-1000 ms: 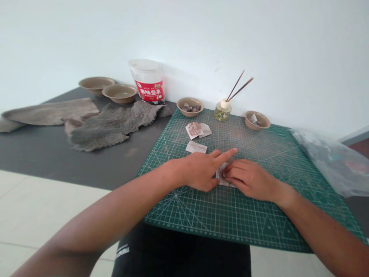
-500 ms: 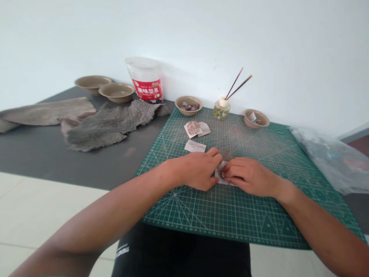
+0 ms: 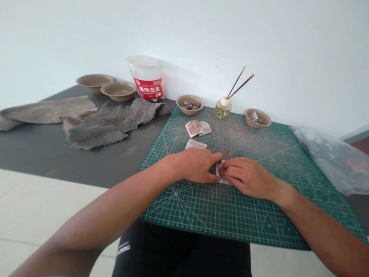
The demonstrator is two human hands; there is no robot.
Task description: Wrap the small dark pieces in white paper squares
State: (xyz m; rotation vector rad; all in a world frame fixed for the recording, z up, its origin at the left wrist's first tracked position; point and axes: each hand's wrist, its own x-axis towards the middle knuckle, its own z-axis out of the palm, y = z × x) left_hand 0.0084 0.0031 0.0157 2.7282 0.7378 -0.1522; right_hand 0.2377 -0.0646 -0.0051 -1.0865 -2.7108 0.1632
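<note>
A small whitish piece of paper with brown smudges (image 3: 218, 177) lies flat on the green cutting mat (image 3: 196, 215). My left hand (image 3: 198, 165) rests at its left side, thumb and forefinger spread and pressing on its edges. Over the paper's right part, my right hand (image 3: 245, 175) has its fingertips pinched together and pressed down. Whatever sits between those fingertips is hidden. Just beyond my left hand is another pale paper piece (image 3: 196, 144), partly covered by the hand. Farther back, a reddish-brown stained piece (image 3: 194, 127) overlaps a plain one (image 3: 205, 128).
Behind the papers stand a bowl of brownish stones (image 3: 190, 105), a reed diffuser (image 3: 222, 108) and a bowl with a few small pieces (image 3: 258, 118). Left are grey cloths (image 3: 98, 129), two bowls (image 3: 118, 91) and a plastic tub (image 3: 148, 80). A clear plastic bag (image 3: 331, 157) lies right.
My left hand has shifted slightly, its forefinger now stretched farther from the thumb along the paper. My right fingertips have moved a little on the paper. The camera view has tilted slightly.
</note>
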